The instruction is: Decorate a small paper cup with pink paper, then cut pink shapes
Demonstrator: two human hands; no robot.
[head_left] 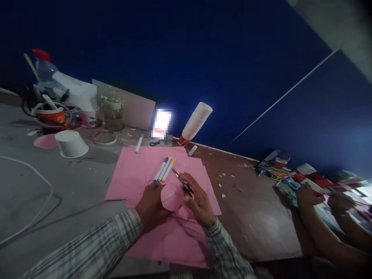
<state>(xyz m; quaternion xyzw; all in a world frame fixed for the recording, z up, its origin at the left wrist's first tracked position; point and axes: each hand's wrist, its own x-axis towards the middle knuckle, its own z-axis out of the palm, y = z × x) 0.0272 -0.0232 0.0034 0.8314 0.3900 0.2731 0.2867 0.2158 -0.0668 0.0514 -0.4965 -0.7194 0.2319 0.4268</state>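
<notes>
Holding scissors (185, 185) by the handles: right hand (200, 199). Long axis diagonal, tips forward-left. Left hand (151, 201) pinches pink disc (171, 199). Pink sheets (130, 174) below grip, blue wall (203, 58) beyond.

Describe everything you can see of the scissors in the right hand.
The scissors have slim, silvery blades, metal by their look, and dark handles. The right hand holds them by the handles above the pink sheets, pointing forward and left, tips near the yellow-ended marker. The blades look close together; whether they touch the pink disc is unclear.
</notes>
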